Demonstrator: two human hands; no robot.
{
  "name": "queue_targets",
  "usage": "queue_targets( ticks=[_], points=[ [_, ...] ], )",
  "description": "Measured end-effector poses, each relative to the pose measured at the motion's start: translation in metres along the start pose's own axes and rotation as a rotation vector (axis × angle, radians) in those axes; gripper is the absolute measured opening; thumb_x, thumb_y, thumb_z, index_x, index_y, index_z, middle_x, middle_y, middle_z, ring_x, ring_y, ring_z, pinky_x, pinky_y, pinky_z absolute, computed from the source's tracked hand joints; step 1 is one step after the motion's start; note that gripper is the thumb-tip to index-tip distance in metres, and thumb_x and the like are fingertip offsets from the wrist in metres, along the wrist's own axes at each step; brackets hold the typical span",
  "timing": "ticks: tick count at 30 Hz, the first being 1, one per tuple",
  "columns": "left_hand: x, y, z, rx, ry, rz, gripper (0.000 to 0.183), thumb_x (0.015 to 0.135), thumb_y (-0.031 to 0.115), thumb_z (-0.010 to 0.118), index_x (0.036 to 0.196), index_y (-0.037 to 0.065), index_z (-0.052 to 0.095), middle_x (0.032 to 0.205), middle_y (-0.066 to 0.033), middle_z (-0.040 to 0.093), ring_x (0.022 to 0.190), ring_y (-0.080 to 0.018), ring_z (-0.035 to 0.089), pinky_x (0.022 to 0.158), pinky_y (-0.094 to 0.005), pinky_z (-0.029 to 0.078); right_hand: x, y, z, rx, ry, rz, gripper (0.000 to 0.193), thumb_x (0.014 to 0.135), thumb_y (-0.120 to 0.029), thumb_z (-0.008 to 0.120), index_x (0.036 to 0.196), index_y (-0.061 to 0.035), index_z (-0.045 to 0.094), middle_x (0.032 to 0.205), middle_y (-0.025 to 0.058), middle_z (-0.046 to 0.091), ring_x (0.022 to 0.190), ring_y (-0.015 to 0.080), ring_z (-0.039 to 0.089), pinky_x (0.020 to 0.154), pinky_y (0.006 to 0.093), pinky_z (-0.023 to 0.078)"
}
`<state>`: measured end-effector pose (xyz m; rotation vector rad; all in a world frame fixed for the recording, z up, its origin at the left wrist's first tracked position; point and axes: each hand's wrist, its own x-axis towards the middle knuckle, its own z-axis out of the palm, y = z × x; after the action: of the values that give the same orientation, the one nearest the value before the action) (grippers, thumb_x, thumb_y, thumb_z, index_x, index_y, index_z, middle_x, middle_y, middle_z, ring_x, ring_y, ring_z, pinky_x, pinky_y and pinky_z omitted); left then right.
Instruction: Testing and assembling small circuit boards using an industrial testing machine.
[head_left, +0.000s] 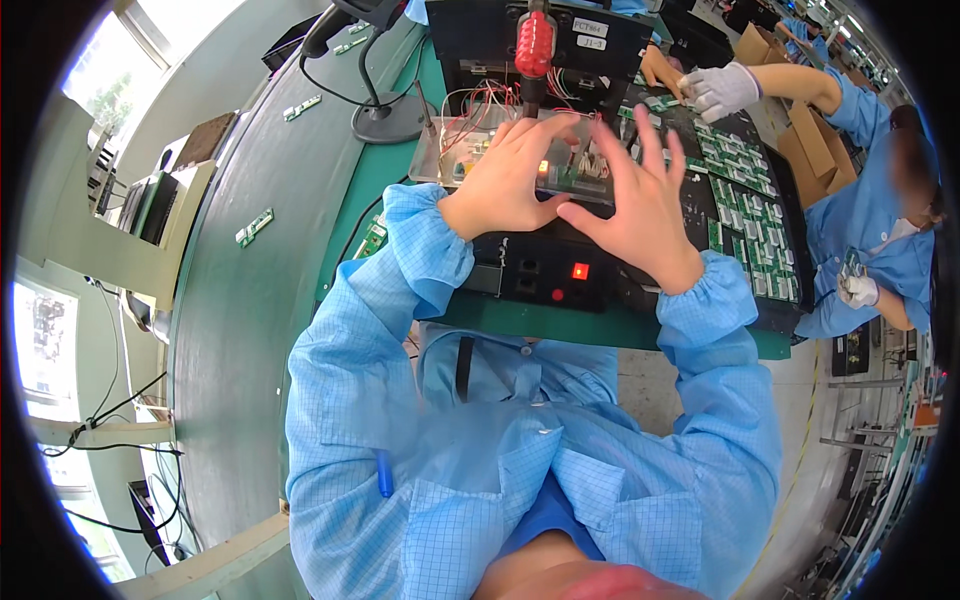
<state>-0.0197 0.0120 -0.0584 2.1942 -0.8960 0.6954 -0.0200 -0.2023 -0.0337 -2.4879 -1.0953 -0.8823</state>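
Note:
Both my hands hover over a clear plastic test fixture (pixel 430 150) with wires and small parts inside. My left hand (pixel 505 180) is at its front, fingers stretched forward and the thumb apart, with nothing seen in its grip. Just to the right, my right hand (pixel 640 205) has its fingers spread and holds nothing. The two thumbs nearly meet. Above the fixture hangs a red-handled lever (pixel 535 45). In front of it sits a black control panel (pixel 540 275) with a lit red switch. My hands partly hide the inside of the fixture.
Rows of green circuit boards (pixel 750 215) cover the black surface at right. Single boards (pixel 255 228) lie on the dark bench at left, near a black round-based stand (pixel 387 120). A co-worker's gloved hand (pixel 720 92) reaches in from the right; cardboard boxes (pixel 815 150) stand behind.

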Motion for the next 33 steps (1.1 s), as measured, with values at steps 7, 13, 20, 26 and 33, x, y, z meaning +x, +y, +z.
queue_targets(
  ticks=[7, 13, 20, 26, 33],
  points=[
    [0.000, 0.003, -0.004, -0.007, 0.014, 0.022, 0.087, 0.067, 0.013, 0.079, 0.145, 0.005, 0.040, 0.123, -0.0101, 0.062, 0.118, -0.0332, 0.054, 0.104, -0.0434, 0.039, -0.001, 0.002, -0.004, 0.071, -0.043, -0.108, 0.094, 0.079, -0.060, 0.074, 0.143, 0.0031, 0.046, 0.116, 0.0192, 0.068, 0.146, 0.0392, 0.030, 0.115, 0.0623, 0.017],
    [-0.002, 0.000, -0.002, 0.008, 0.025, 0.016, 0.087, 0.067, 0.012, 0.078, 0.145, 0.005, 0.040, 0.123, -0.0101, 0.062, 0.117, -0.0336, 0.054, 0.103, -0.0427, 0.040, -0.002, 0.004, -0.004, 0.019, -0.026, -0.036, 0.096, 0.077, -0.057, 0.074, 0.148, -0.0006, 0.042, 0.143, 0.0186, 0.054, 0.149, 0.0371, 0.026, 0.116, 0.0606, 0.017],
    [-0.001, 0.000, -0.001, 0.006, -0.004, 0.037, 0.091, 0.069, 0.011, 0.080, 0.147, 0.004, 0.034, 0.127, -0.0117, 0.061, 0.114, -0.0350, 0.054, 0.103, -0.0452, 0.038, -0.001, 0.011, -0.004, 0.054, -0.054, -0.101, 0.084, 0.083, -0.048, 0.072, 0.147, -0.0026, 0.043, 0.122, 0.0148, 0.067, 0.148, 0.0362, 0.028, 0.116, 0.0581, 0.020],
    [0.000, 0.001, 0.001, -0.008, 0.037, 0.034, 0.085, 0.067, 0.013, 0.078, 0.144, 0.006, 0.042, 0.124, -0.0109, 0.062, 0.109, -0.0345, 0.054, 0.099, -0.0425, 0.043, -0.003, 0.018, -0.006, 0.109, -0.018, -0.086, 0.084, 0.080, -0.037, 0.076, 0.148, -0.0024, 0.042, 0.135, 0.0145, 0.062, 0.145, 0.0363, 0.032, 0.116, 0.0503, 0.025],
    [-0.003, 0.004, 0.000, 0.040, 0.089, 0.074, 0.086, 0.066, 0.013, 0.078, 0.144, 0.007, 0.042, 0.136, -0.0146, 0.054, 0.125, -0.0375, 0.049, 0.105, -0.0456, 0.040, -0.007, 0.020, -0.015, 0.025, 0.105, -0.011, 0.080, 0.080, -0.034, 0.076, 0.146, -0.0011, 0.045, 0.153, 0.0105, 0.046, 0.142, 0.0380, 0.034, 0.115, 0.0482, 0.027]
  ],
)
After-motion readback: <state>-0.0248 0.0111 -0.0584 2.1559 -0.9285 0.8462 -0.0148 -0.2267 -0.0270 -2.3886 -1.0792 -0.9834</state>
